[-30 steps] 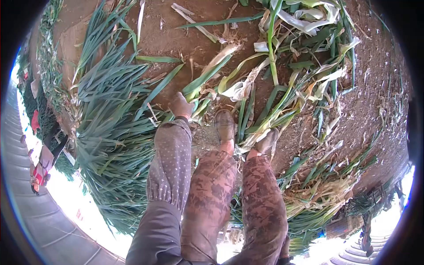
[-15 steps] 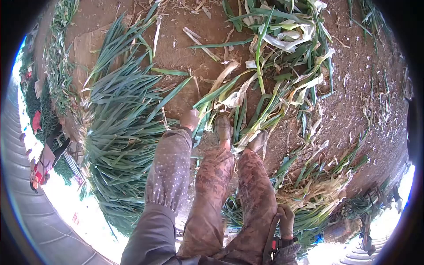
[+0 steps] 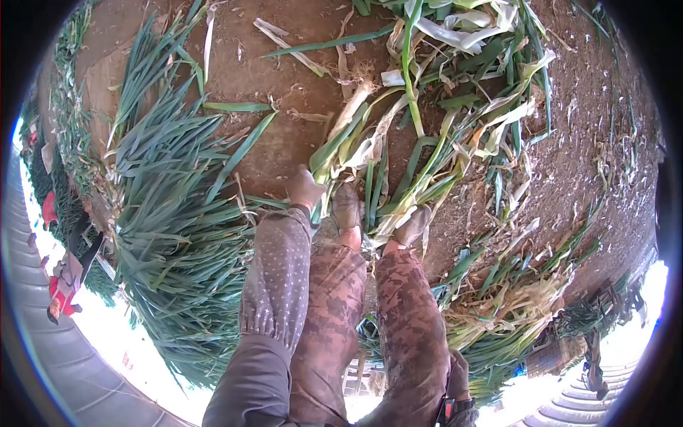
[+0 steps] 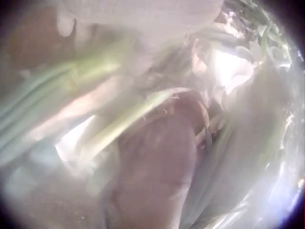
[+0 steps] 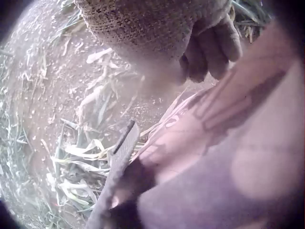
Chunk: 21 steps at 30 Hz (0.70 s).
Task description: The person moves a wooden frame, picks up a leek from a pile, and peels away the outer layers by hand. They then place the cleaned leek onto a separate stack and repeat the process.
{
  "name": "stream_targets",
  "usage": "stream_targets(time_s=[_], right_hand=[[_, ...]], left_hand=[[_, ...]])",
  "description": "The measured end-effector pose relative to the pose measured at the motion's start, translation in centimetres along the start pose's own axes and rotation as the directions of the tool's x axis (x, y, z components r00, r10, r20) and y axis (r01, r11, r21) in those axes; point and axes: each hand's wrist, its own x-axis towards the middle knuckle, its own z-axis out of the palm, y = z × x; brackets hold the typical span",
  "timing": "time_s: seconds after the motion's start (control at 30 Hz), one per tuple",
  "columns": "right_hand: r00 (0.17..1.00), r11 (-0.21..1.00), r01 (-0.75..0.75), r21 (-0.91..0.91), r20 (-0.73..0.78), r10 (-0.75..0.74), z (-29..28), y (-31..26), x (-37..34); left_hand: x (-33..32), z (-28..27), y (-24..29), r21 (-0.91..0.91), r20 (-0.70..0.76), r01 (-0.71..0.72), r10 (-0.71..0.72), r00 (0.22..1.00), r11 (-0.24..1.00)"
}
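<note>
Left hand: here in the head view, your left hand (image 3: 304, 188) grips 1 green onion (image 3: 348, 117) by its leafy part, fingers clamped round the leaves. The wrist view is too blurred to separate each finger.
Reason for the grip: the leaves bunch easily inside a fist, I'd judge, and holding there leaves the pale shaft and roots uncovered.
Green onion: it runs out from your left fingers, away from your body, root end farthest. The shaft leans slightly towards your right.
Left shoe: your left shoe (image 3: 346, 206) sits just right of those fingers, with your right shoe (image 3: 411, 226) farther right.
Heap: a big heap of green onions (image 3: 178, 235) lies left of your left fingers, leaves fanned towards them; that likely puts it within easy reach.
Loose leaves: right of those same fingers, stripped-looking leaves (image 3: 455, 164) tangle over the brown ground, beyond your shoes.
Right hand: your gloved right hand (image 3: 459, 373) is down beside your right trouser leg (image 3: 413, 306). Its visible fingers (image 5: 207, 55) lie side by side, loosely bent, with nothing seen in them; the thumb can't be made out. The gripped green onion is well apart from them, forward and to the left.
</note>
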Motion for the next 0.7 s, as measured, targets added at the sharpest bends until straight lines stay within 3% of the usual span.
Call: stream_targets(time_s=[0.07, 0.17, 0.2, 0.3, 0.37, 0.47, 0.5, 0.57, 0.6, 0.63, 0.67, 0.7], right_hand=[[0.991, 0.988, 0.128, -0.091, -0.022, -0.130, -0.2, -0.7, 0.9], [0.961, 0.930, 0.278, -0.242, 0.062, -0.271, -0.5, -3.2, -0.2], [0.957, 0.923, 0.290, -0.252, 0.079, -0.279, -0.7, -3.7, -0.2], [0.913, 0.869, 0.408, -0.280, 0.136, -0.384, 0.3, -6.9, -2.3], [0.880, 0.840, 0.476, -0.262, 0.130, -0.458, 2.1, -9.4, -5.0], [0.823, 0.791, 0.568, -0.229, 0.178, -0.539, 4.7, -12.7, -9.3], [0.811, 0.785, 0.584, -0.208, 0.182, -0.556, 6.2, -14.2, -11.3], [0.675, 0.654, 0.736, -0.176, 0.273, -0.685, 7.7, -15.8, -14.3], [0.583, 0.553, 0.812, -0.185, 0.299, -0.756, 8.5, -16.2, -15.2], [0.488, 0.447, 0.873, -0.197, 0.319, -0.813, 9.1, -16.8, -16.8], [0.461, 0.394, 0.886, -0.245, 0.360, -0.811, 10.2, -18.6, -21.2], [0.383, 0.315, 0.922, -0.226, 0.398, -0.834, 10.9, -19.5, -23.9]], left_hand=[[-1.3, -1.1, 0.8, 0.014, 0.071, -0.079, 0.078, 0.994, 0.997], [-3.6, -3.7, 0.9, -0.091, -0.085, -0.051, 0.043, 0.995, 0.995], [-4.0, -5.5, 1.0, -0.185, -0.133, 0.028, -0.053, 0.990, 0.982], [-6.3, -16.8, 2.5, -0.404, -0.119, -0.013, -0.038, 0.992, 0.915], [-6.5, -23.5, 2.6, -0.557, -0.252, -0.277, 0.158, 0.955, 0.783], [-8.6, -33.9, 4.7, -0.793, -0.356, -0.427, 0.238, 0.904, 0.436], [-9.9, -37.6, 6.3, -0.802, -0.394, -0.454, 0.228, 0.891, 0.387], [-12.8, -43.5, 9.2, -0.820, -0.456, -0.500, 0.212, 0.865, 0.278], [-14.0, -45.8, 10.8, -0.824, -0.505, -0.549, 0.258, 0.823, 0.137], [-16.0, -47.7, 12.6, -0.837, -0.509, -0.541, 0.246, 0.825, 0.082], [-18.8, -49.3, 14.5, -0.849, -0.508, -0.528, 0.235, 0.829, 0.025], [-21.5, -50.5, 16.3, -0.858, -0.506, -0.512, 0.227, 0.832, -0.033]])
